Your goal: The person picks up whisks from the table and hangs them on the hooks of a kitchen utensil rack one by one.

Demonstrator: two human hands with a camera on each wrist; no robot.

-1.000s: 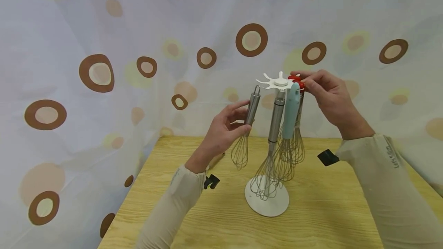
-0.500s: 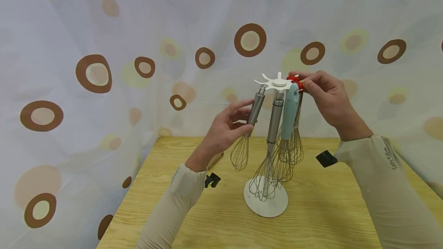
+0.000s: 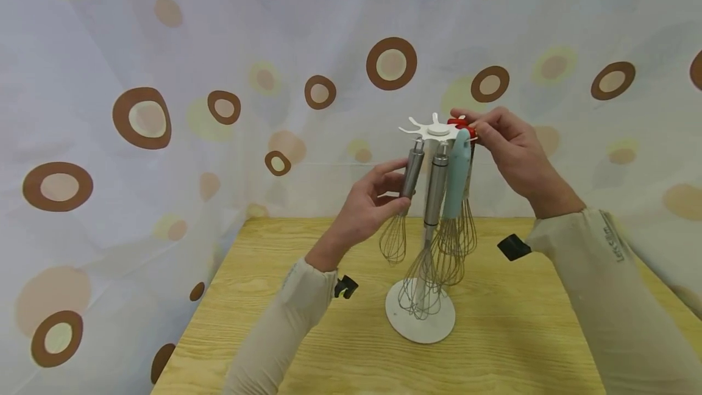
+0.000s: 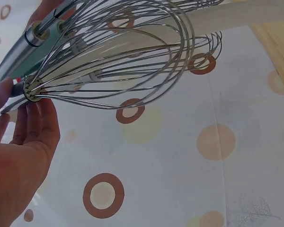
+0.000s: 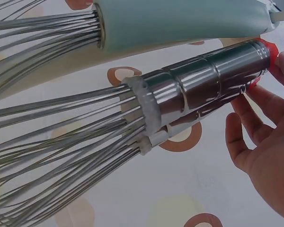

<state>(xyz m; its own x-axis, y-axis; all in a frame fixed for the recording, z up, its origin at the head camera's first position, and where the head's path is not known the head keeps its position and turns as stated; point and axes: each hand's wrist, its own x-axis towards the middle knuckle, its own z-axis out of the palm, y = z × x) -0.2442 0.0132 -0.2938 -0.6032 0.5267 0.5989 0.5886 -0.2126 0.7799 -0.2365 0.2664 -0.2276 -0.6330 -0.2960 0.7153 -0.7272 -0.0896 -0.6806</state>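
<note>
My left hand (image 3: 364,206) grips a small steel whisk (image 3: 412,175) by its handle, thumb in front and fingers behind. The whisk's hanging loop overlaps an arm of the white rack top (image 3: 437,130), and its wires hang downward. In the left wrist view the whisk's collar (image 4: 32,89) shows beside the fingers. With thumb and fingers, my right hand (image 3: 512,154) pinches the red end (image 3: 466,129) of a steel-handled whisk (image 5: 203,71) at the rack's right side. A second red-ended whisk hangs close behind it, partly hidden.
Between the hands, a larger steel whisk (image 3: 436,194) and a light blue-handled whisk (image 3: 457,181) hang from the rack. Its round white base (image 3: 433,331) stands on the wooden table (image 3: 493,340). A spotted curtain (image 3: 329,17) surrounds the table's back and sides.
My left hand has moved the small whisk to the right, bringing its loop to the rack's arm. My right hand keeps its hold on the red end.
</note>
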